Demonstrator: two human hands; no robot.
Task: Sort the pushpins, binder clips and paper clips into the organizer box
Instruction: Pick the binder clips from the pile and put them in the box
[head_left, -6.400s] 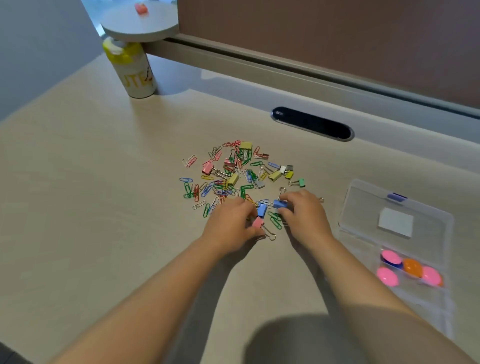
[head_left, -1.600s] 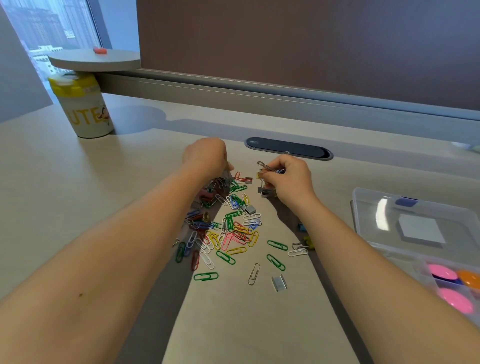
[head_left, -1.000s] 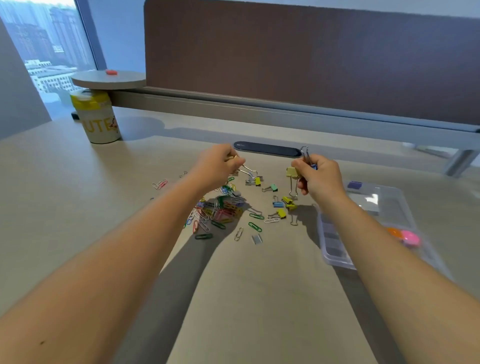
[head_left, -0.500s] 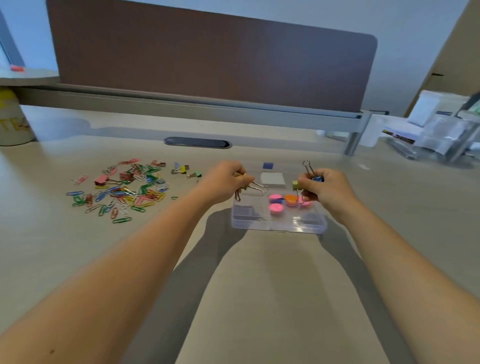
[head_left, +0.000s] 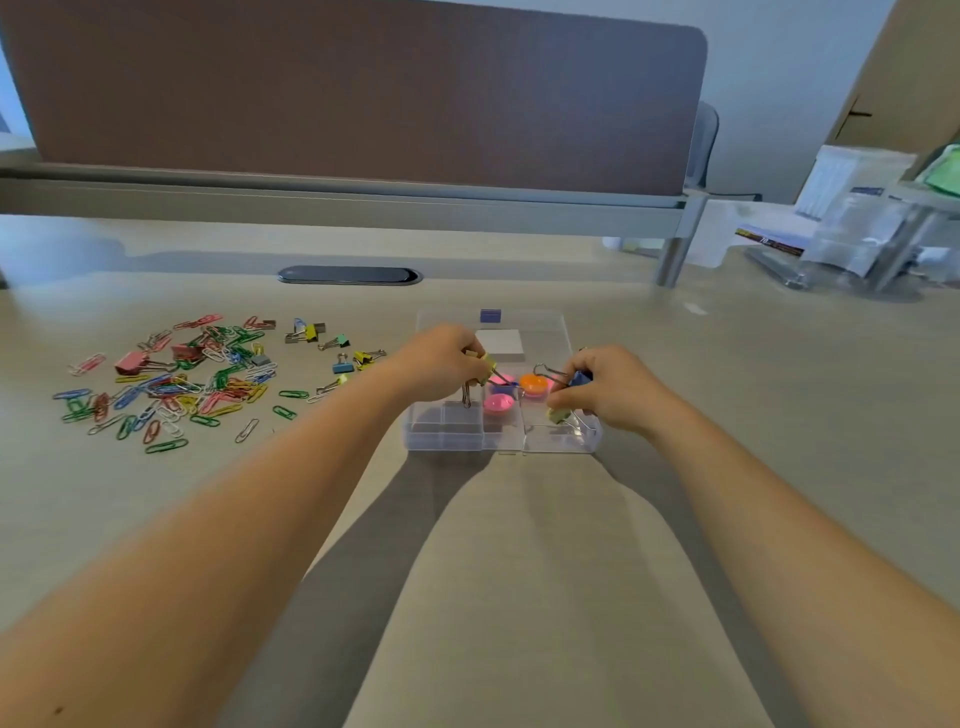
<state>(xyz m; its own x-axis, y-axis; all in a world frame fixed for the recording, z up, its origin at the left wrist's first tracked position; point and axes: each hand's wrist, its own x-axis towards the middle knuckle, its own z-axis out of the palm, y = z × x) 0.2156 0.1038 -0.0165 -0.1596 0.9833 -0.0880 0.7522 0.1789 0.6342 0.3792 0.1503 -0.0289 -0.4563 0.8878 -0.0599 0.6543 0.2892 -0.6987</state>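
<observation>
Two bare forearms are seen from above, reaching forward over a pale surface (head_left: 519, 571) to a clear plastic organizer box (head_left: 540, 444) with its lid laid open behind it. The left hand (head_left: 441, 364) is held over the box's left side, its fingers (head_left: 470, 358) closed on a small bunch of binder clips (head_left: 485, 364), a yellowish one visible with wire handles hanging below. The right hand (head_left: 608, 387) is held over the right-hand compartment, fingers pinched on more binder clips, one blue (head_left: 579, 378) and one pale yellow-green (head_left: 558, 414); the lower one appears almost at the compartment floor. Pink and orange pushpins (head_left: 533, 383) are already lying in the middle compartment, between the two hands.

Well apart to the left, a loose heap of coloured paper clips (head_left: 176, 384) is spread on the surface, with more binder clips (head_left: 340, 356) scattered between the heap and the box.

The binder clips are judged light, rigid and springy. Their wire handles swing freely and are likely to snag one another, so the painted body is the surer place to pinch. The paper clips are judged thin, smooth and flat, likely best slid together and pinched in small bunches.
</observation>
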